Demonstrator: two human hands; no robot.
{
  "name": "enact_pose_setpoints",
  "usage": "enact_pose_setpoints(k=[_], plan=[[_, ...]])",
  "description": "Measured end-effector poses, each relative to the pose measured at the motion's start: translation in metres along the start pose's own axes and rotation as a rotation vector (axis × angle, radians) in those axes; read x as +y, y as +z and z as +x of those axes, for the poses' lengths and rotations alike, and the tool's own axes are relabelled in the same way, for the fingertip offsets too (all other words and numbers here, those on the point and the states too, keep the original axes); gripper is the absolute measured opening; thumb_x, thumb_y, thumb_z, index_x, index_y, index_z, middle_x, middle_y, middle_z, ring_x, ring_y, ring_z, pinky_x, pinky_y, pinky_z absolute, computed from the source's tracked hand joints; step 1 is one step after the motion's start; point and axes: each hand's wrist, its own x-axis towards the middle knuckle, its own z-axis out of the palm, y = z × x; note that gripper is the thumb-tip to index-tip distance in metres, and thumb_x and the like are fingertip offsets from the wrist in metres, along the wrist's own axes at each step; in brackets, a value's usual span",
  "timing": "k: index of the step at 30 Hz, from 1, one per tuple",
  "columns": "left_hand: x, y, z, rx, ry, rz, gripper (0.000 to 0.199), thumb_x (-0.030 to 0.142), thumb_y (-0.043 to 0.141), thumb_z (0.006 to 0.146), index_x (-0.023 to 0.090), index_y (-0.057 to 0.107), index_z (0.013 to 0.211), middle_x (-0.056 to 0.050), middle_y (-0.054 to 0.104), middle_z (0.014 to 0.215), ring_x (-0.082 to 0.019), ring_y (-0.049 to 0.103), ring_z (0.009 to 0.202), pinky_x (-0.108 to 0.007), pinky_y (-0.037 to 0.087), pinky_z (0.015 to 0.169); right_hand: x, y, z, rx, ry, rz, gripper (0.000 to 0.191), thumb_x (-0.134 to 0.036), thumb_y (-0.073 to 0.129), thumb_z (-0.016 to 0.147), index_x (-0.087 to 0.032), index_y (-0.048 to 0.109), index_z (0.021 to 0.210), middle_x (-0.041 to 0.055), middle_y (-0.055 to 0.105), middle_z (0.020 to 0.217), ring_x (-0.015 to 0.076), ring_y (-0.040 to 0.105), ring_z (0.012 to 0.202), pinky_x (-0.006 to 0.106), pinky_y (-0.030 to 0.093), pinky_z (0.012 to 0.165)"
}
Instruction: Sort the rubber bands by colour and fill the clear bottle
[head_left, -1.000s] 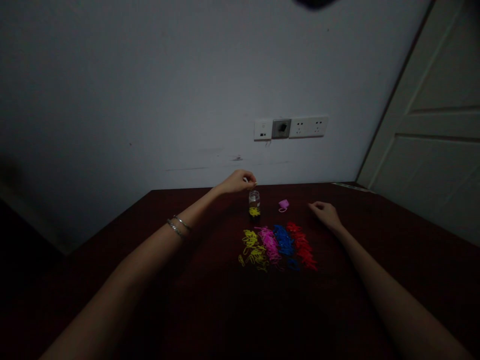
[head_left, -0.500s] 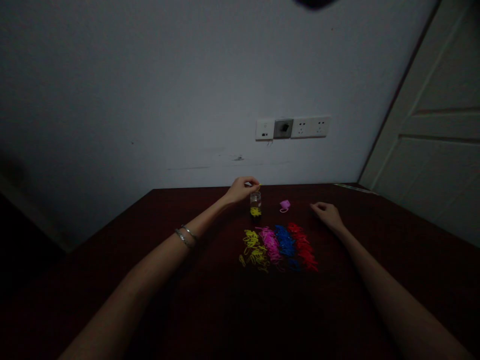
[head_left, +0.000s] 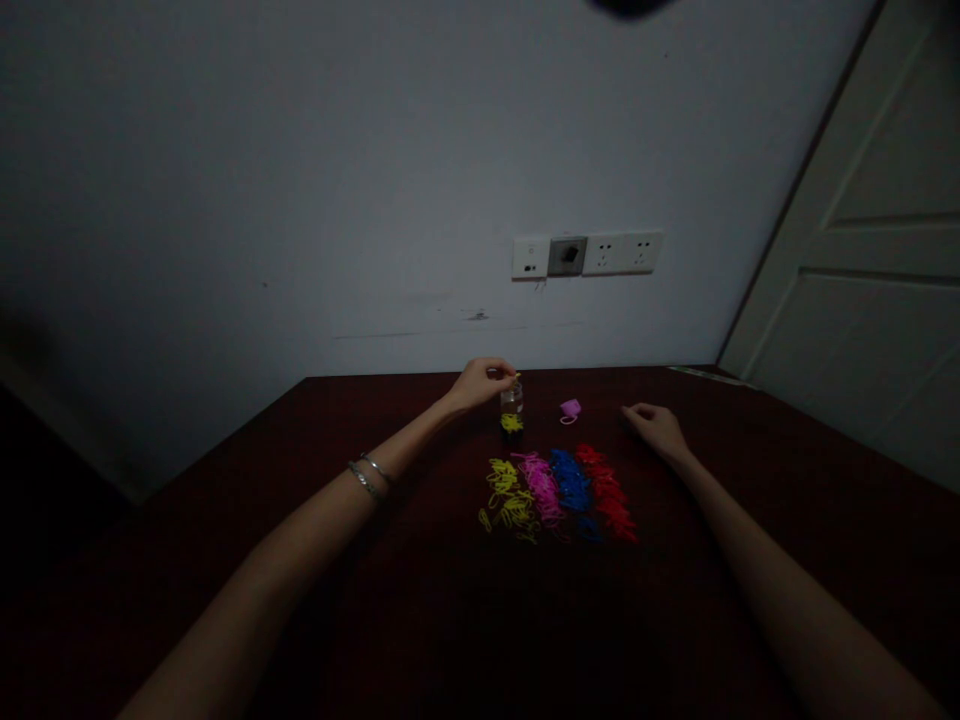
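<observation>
My left hand [head_left: 484,381] is at the mouth of a small clear jar [head_left: 512,402], its thumb and finger pinching a yellow rubber band [head_left: 517,377]. More yellow rubber bands [head_left: 511,423] lie in the bottom of the jar. In front of it, loose bands are sorted by colour into side-by-side heaps: yellow [head_left: 512,495], pink [head_left: 541,487], blue [head_left: 572,482] and red [head_left: 607,495]. My right hand [head_left: 657,430] rests on the table to the right, fingers curled in, with nothing visible in it.
A pink cap with a loop [head_left: 570,410] lies on the dark red table [head_left: 405,590] between the jar and my right hand. Behind the table stands a wall with a row of sockets [head_left: 619,254]. A pale panelled door [head_left: 877,330] is at the right.
My left hand has dipped slightly, bringing the yellow rubber band down to the jar's mouth. The right hand has hardly moved.
</observation>
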Motion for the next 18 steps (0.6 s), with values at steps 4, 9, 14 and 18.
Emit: enact_pose_setpoints(k=[4, 9, 14, 18], plan=[[0.0001, -0.0011, -0.001, -0.009, -0.008, 0.001, 0.013, 0.018, 0.058, 0.068, 0.011, 0.065, 0.076, -0.005, 0.065, 0.078, -0.012, 0.057, 0.072, -0.026, 0.045, 0.071, -0.0005, -0.0009, 0.0, -0.001, 0.009, -0.011, 0.041, -0.052, 0.048, 0.068, -0.014, 0.063, 0.063, 0.0032, 0.056, 0.051, 0.0155, 0.051, 0.049, 0.024, 0.034, 0.046], [-0.0014, -0.0022, -0.001, -0.015, 0.003, 0.031, 0.014, 0.023, 0.06, 0.068, 0.012, 0.066, 0.075, -0.005, 0.065, 0.077, -0.012, 0.057, 0.071, -0.027, 0.045, 0.07, 0.0021, -0.001, 0.0025, 0.006, 0.007, -0.025, 0.04, -0.051, 0.048, 0.067, -0.014, 0.064, 0.065, 0.0036, 0.058, 0.054, 0.016, 0.052, 0.051, 0.025, 0.035, 0.048], [-0.0016, -0.0031, 0.0, -0.025, 0.025, 0.039, 0.015, 0.024, 0.061, 0.068, 0.012, 0.065, 0.075, -0.005, 0.064, 0.077, -0.012, 0.056, 0.071, -0.027, 0.044, 0.069, 0.0005, -0.0015, 0.0018, 0.022, -0.005, -0.014, 0.041, -0.051, 0.048, 0.066, -0.014, 0.064, 0.062, 0.0039, 0.058, 0.053, 0.0158, 0.051, 0.05, 0.025, 0.034, 0.048], [-0.0003, -0.0047, -0.0003, -0.007, 0.073, 0.064, 0.016, 0.026, 0.06, 0.069, 0.012, 0.065, 0.073, -0.006, 0.063, 0.079, -0.012, 0.056, 0.074, -0.027, 0.044, 0.071, -0.0025, -0.0026, -0.001, 0.023, 0.0, -0.002, 0.04, -0.051, 0.049, 0.066, -0.014, 0.062, 0.061, 0.0031, 0.056, 0.049, 0.0145, 0.049, 0.047, 0.025, 0.033, 0.046]])
